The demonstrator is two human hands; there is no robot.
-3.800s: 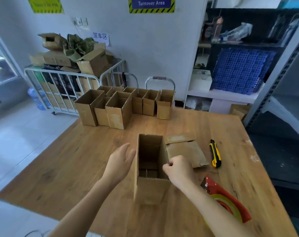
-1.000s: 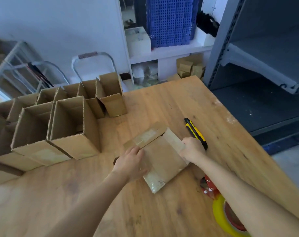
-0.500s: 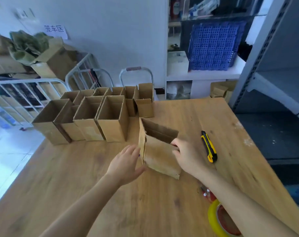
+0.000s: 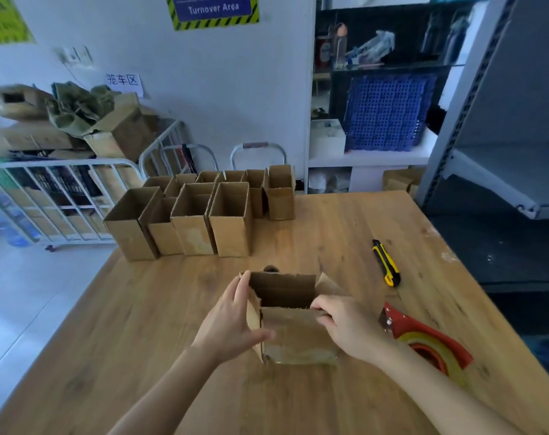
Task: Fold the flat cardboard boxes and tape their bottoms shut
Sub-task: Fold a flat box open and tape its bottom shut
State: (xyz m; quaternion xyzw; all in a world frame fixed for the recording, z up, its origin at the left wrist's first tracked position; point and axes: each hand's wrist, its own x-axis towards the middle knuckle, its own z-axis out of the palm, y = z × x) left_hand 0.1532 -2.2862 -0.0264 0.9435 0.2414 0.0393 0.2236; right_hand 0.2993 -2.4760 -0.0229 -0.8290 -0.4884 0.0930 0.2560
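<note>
So the cardboard box sits right between the two hands, standing upright on the wooden table with its open top facing up. You can see down into the dark inside. One flap sticks out from the far right corner, just past the right hand's fingertips.

The left hand is laid flat on the box's left wall. Its fingers are mostly straight and point up toward the rim, and the thumb stretches across the lower front face. It's pressing rather than gripping, as far as I can see.

The right hand is the one with a proper hold. Its fingers are curled over the near top edge at the right corner and pinch the cardboard rim there.

Just to the right of the right hand lies a red tape dispenser with a yellowish roll in it, close by but not touching the hand or the box. Further out, beyond the right hand, a yellow and black utility knife lies on the wood, well apart from the box.

Straight ahead of the left hand, toward the far edge of the table, there's a cluster of open boxes. They all stand upright, packed side by side in a couple of rows.
</note>
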